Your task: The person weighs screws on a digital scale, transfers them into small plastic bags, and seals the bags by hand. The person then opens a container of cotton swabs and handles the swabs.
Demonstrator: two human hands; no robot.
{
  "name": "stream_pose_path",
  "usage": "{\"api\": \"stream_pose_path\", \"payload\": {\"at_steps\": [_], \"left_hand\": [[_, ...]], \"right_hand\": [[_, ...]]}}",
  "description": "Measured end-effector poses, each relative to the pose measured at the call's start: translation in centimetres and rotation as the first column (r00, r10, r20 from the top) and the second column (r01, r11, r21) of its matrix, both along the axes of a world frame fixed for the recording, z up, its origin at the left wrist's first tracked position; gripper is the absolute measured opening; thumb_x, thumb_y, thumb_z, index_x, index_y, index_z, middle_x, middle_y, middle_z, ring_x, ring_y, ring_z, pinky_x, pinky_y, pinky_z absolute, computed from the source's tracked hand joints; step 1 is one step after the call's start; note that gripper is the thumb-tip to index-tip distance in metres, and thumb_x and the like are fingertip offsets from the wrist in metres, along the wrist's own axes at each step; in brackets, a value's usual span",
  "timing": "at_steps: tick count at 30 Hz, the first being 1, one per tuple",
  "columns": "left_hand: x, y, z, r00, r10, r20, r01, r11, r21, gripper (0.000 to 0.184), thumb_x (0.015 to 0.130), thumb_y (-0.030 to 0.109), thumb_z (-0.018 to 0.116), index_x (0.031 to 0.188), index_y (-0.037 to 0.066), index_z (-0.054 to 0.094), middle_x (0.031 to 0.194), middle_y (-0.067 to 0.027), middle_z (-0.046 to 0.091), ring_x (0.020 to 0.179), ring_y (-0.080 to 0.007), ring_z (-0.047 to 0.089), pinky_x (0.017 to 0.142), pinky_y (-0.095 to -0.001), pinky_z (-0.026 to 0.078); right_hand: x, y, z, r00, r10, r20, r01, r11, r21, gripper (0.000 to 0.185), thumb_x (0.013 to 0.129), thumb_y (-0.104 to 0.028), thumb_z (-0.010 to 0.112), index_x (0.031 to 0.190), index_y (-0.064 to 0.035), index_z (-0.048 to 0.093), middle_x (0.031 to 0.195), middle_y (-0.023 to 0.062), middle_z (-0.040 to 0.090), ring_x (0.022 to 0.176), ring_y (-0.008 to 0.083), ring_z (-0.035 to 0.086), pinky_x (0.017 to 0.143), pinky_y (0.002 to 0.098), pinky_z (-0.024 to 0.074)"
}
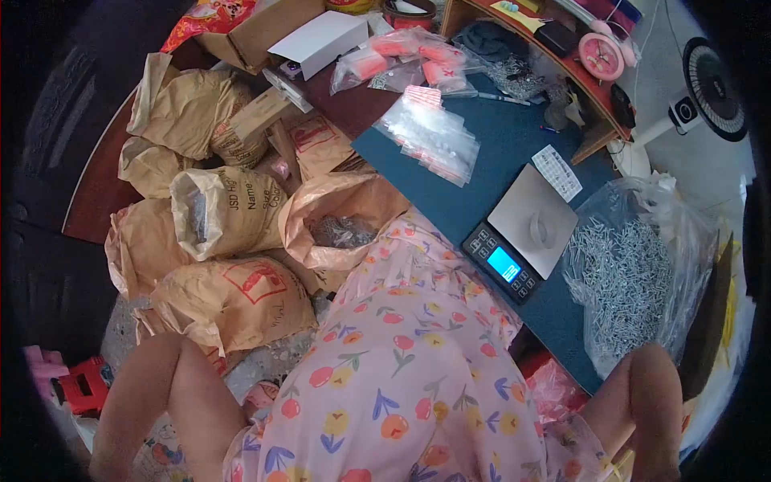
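Note:
Neither of my hands shows; only bent bare limbs appear at the lower left and lower right. A digital scale (514, 241) with a lit display stands on the blue-green table mat (450, 205), and a small clear round container (539, 230) rests on its plate. To its right lies an open clear bag of silver screws (622, 281). Flat clear zip bags (434, 140) are fanned out behind the scale. An open brown paper bag (309, 205) with small clear-looking pieces inside leans by the patterned dress (401, 353).
Several brown paper bags (233, 301) crowd the left. A white box (321, 44) and red-marked plastic packs (418, 56) lie at the back. A wooden shelf (554, 60) holds a pink clock (601, 56); a fan (713, 88) stands at the right.

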State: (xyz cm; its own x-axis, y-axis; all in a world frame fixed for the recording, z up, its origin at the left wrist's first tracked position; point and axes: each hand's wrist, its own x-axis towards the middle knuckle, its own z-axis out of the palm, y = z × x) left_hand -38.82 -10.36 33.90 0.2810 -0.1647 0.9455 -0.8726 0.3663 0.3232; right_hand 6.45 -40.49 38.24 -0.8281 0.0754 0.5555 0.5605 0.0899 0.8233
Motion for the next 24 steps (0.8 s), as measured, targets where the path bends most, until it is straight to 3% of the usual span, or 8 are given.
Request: {"api": "stream_pose_path", "payload": {"at_steps": [5,8,12,14,16,20,24], "left_hand": [[0.2,0.5,-0.3,1.000,-0.027,0.000,0.027,1.000,-0.003,0.061,0.074,0.034,0.074,0.124,0.011,0.047,0.125,-0.0129,0.050,0.109,-0.0259,0.053,0.090,-0.0409,0.045],[0.5,1.4,-0.2,1.000,-0.031,0.004,0.031,0.999,-0.009,0.060,0.075,0.034,0.074,0.124,0.011,0.048,0.124,-0.0129,0.051,0.108,-0.0259,0.053,0.089,-0.0410,0.046],[1.2,2.2,-0.7,0.998,-0.066,-0.004,0.066,0.998,-0.015,0.058,0.075,0.034,0.073,0.123,0.012,0.048,0.124,-0.0129,0.051,0.108,-0.0260,0.054,0.088,-0.0411,0.046],[1.5,2.6,-0.9,0.997,-0.079,-0.001,0.079,0.997,-0.015,0.058,0.076,0.035,0.073,0.123,0.012,0.048,0.124,-0.0129,0.051,0.107,-0.0260,0.054,0.088,-0.0412,0.046],[1.8,3.1,-0.9,0.996,-0.091,0.000,0.091,0.996,-0.017,0.057,0.076,0.035,0.072,0.123,0.012,0.049,0.124,-0.0129,0.051,0.107,-0.0261,0.054,0.088,-0.0413,0.046],[1.8,3.4,-0.8,0.996,-0.088,-0.014,0.088,0.996,-0.018,0.055,0.077,0.035,0.072,0.122,0.012,0.049,0.123,-0.0129,0.052,0.106,-0.0261,0.054,0.087,-0.0414,0.047],[2.0,3.6,-0.7,0.995,-0.101,-0.025,0.101,0.995,-0.015,0.054,0.078,0.035,0.071,0.122,0.012,0.050,0.123,-0.0129,0.052,0.105,-0.0262,0.055,0.086,-0.0415,0.047]], "right_hand": [[-0.7,1.4,-0.6,0.998,0.069,-0.009,-0.068,0.993,0.094,0.007,0.094,-0.016,0.054,0.095,-0.0103,0.058,0.094,-0.0002,0.055,0.089,0.0154,0.054,0.080,0.0295,0.0404],[-1.3,2.8,-0.9,0.990,0.134,0.037,-0.139,0.959,0.247,0.007,0.093,-0.015,0.055,0.088,-0.0107,0.058,0.084,-0.0014,0.054,0.081,0.0148,0.054,0.074,0.0287,0.0404],[-2.2,4.8,-1.3,0.962,0.193,0.194,-0.271,0.771,0.576,0.012,0.091,-0.012,0.056,0.079,-0.0111,0.058,0.071,-0.0030,0.053,0.070,0.0140,0.054,0.066,0.0278,0.0404],[-2.9,5.0,-1.4,0.959,0.180,0.219,-0.281,0.708,0.648,0.016,0.090,-0.011,0.057,0.074,-0.0113,0.059,0.064,-0.0038,0.052,0.065,0.0136,0.054,0.062,0.0273,0.0404],[-2.4,5.5,-1.7,0.957,0.192,0.219,-0.288,0.743,0.604,0.015,0.090,-0.011,0.057,0.074,-0.0111,0.059,0.065,-0.0034,0.052,0.066,0.0138,0.054,0.062,0.0274,0.0405],[-1.7,5.0,-1.8,0.980,0.184,0.070,-0.197,0.914,0.356,0.014,0.089,-0.011,0.057,0.075,-0.0108,0.059,0.066,-0.0028,0.053,0.067,0.0141,0.054,0.063,0.0276,0.0407],[-1.5,4.6,-2.0,0.988,0.151,-0.036,-0.139,0.967,0.214,0.013,0.088,-0.010,0.057,0.075,-0.0104,0.059,0.068,-0.0021,0.053,0.068,0.0145,0.054,0.064,0.0278,0.0409]]}}
